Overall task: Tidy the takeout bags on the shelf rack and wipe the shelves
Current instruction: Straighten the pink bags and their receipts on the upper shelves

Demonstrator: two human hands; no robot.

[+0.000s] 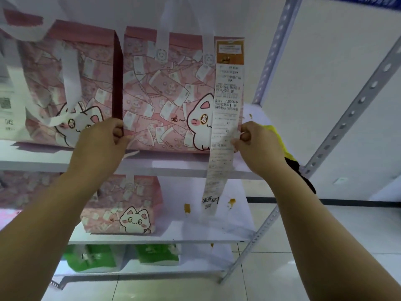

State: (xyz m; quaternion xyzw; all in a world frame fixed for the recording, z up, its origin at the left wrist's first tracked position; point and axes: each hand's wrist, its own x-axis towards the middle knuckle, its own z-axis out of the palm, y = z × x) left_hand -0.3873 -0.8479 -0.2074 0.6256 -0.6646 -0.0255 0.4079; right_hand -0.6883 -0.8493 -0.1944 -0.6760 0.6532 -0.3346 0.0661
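Observation:
A pink cat-print takeout bag (pixel 165 94) stands on the upper shelf (pixel 178 165). My left hand (pixel 102 140) grips its lower left edge. My right hand (pixel 256 142) grips its lower right edge, beside a long paper receipt (pixel 225 118) that hangs from the bag's front past the shelf edge. A yellow and black cloth (pixel 282 144) shows behind my right hand and wrist. A second pink bag (pixel 65 83) stands just to the left, touching the first.
A smaller pink cat bag (pixel 123 205) sits on the middle shelf, where orange stains (pixel 231 202) mark the white board. Two green bags (pixel 93 257) stand on the bottom shelf. Grey perforated metal uprights (pixel 351 111) frame the rack's right side. White floor tiles lie below.

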